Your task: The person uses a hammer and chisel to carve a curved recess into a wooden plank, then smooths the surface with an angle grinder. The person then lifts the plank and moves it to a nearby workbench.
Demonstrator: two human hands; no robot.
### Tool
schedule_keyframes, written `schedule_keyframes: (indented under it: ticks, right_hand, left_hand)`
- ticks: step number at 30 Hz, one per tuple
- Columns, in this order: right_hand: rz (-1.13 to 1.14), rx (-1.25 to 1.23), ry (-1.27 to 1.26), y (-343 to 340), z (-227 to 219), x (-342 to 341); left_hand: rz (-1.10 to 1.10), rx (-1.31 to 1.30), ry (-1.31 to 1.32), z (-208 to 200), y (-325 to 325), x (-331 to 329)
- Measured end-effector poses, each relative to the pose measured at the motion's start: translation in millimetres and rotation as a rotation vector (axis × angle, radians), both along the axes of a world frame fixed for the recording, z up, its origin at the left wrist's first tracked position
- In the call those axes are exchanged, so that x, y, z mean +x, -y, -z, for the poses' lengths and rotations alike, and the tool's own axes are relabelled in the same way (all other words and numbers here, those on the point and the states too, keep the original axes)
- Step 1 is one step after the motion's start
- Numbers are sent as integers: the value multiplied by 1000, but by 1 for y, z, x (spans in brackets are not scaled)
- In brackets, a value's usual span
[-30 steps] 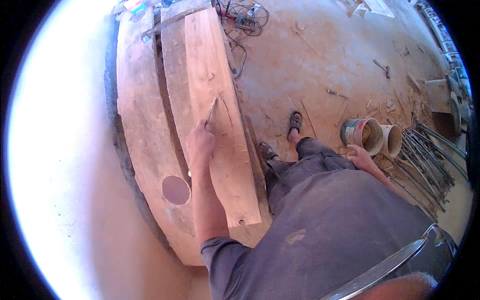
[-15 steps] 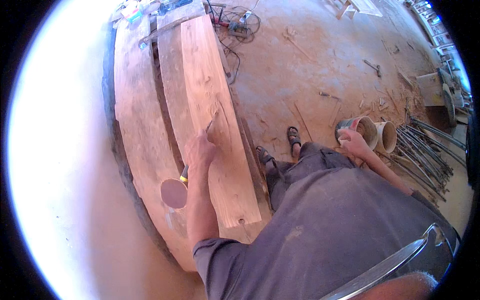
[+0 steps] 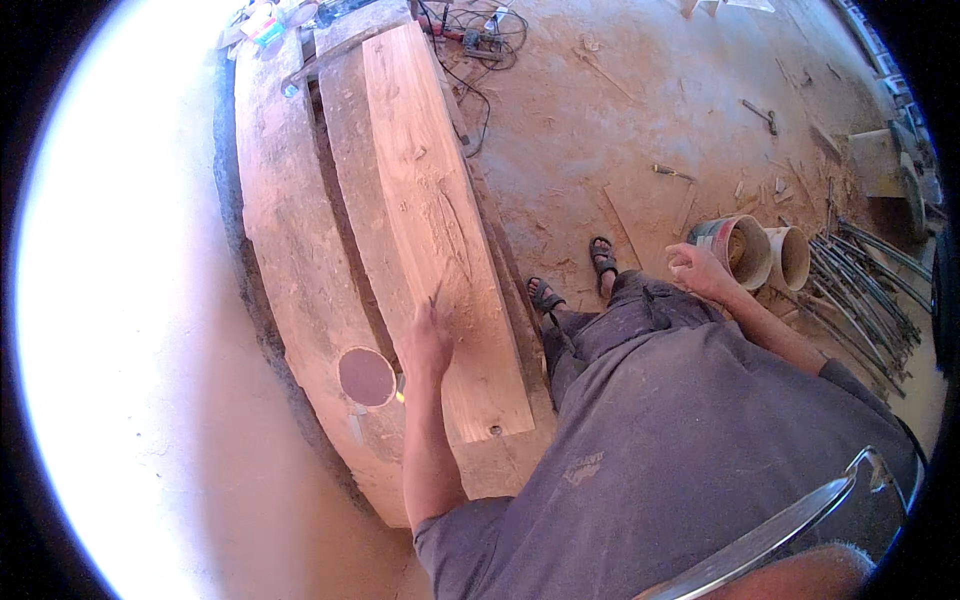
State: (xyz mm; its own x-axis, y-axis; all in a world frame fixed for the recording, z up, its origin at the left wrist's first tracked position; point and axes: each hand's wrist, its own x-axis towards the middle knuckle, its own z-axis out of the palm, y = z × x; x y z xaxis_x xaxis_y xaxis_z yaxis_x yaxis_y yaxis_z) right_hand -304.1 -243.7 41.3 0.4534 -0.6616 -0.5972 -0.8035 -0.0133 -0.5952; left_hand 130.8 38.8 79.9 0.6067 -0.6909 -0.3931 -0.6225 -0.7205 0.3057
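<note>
Board [image 3: 412, 120] lies lengthwise on bench [image 3: 290, 215], worker's L side. L hand [image 3: 430, 340] over it, closed round thin tool [image 3: 436, 293]. R hand [image 3: 699, 272] half-curled, can't tell if holding smth, nr bucket [image 3: 742, 248]; rods [image 3: 850, 300] far R.

The left grip [image 3: 430, 340] slides a slim tool [image 3: 436, 293] toward five o'clock along a pale board [image 3: 490, 390], nearing its close end, as the right grip [image 3: 697, 270] swings from a bucket's [image 3: 712, 235] six-o'clock side to its eight.
</note>
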Motion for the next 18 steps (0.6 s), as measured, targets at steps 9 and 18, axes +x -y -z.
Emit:
schedule_keyframes:
  ticks: [9,18]
  right_hand:
    - [44,43,38,0,3,-9]
    - [38,35,-57,-3,13,-22]
  left_hand:
    - [57,2,58,9,92,56]
    - [179,35,57,2,23,7]
